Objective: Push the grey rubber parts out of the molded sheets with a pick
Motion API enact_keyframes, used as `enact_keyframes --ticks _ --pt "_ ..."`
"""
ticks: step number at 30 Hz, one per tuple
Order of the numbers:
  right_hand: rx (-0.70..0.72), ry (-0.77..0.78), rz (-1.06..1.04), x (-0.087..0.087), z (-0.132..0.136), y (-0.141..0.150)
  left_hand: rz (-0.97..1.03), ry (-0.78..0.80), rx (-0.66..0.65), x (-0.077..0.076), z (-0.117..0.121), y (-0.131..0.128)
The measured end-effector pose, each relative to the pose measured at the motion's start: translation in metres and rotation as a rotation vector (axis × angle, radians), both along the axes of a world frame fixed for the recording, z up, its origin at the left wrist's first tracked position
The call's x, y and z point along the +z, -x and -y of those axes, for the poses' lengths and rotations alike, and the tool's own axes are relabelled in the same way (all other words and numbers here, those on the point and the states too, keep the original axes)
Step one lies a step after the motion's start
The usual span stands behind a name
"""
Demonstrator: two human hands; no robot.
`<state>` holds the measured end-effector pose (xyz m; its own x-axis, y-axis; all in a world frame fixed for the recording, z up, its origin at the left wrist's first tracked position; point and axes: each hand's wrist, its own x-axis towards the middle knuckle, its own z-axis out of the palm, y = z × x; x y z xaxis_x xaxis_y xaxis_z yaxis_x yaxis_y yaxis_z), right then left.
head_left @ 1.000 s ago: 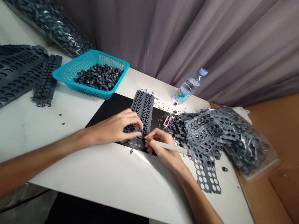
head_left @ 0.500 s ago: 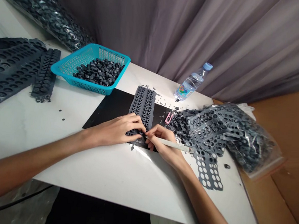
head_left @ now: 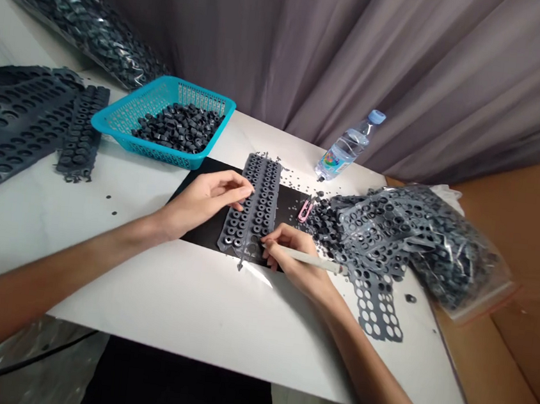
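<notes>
A grey rubber strip (head_left: 255, 203) studded with small rings lies on a black mat (head_left: 205, 203) in the middle of the white table (head_left: 181, 308). My left hand (head_left: 205, 200) hovers at the strip's left edge, fingers curled and pinched together near its upper part; whether they hold a ring I cannot make out. My right hand (head_left: 293, 256) rests at the strip's lower right corner, closed on a thin white stick tool (head_left: 309, 261) whose tip touches the strip.
A turquoise basket (head_left: 129, 116) of loose black rings stands at the back left. Punched grey sheets (head_left: 12, 123) lie far left. A heap of emptied strips and a plastic bag (head_left: 420, 243) sit right. A water bottle (head_left: 348, 146) and a pink clip (head_left: 304, 210) are behind.
My left hand has lifted off the strip's lower end and moved up and left to its edge. The right hand with the stick has stayed in place.
</notes>
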<state>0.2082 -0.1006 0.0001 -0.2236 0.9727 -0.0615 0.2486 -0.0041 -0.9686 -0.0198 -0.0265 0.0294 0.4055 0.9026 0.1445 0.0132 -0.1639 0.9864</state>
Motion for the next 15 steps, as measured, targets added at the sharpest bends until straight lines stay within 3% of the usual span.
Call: enact_keyframes --ticks 3,7,11,15 --pt "-0.031 0.018 -0.091 0.003 -0.004 -0.006 0.092 0.213 -0.083 0.002 -0.003 0.005" --pt "-0.184 -0.053 -0.059 0.013 -0.011 -0.018 0.110 0.388 -0.234 -0.001 0.003 0.005" --pt "-0.279 -0.099 -0.011 0.018 -0.015 -0.028 0.066 0.446 -0.341 -0.002 0.008 0.002" --pt "-0.285 -0.100 0.010 0.014 -0.016 -0.030 0.079 0.466 -0.410 0.000 0.009 0.001"
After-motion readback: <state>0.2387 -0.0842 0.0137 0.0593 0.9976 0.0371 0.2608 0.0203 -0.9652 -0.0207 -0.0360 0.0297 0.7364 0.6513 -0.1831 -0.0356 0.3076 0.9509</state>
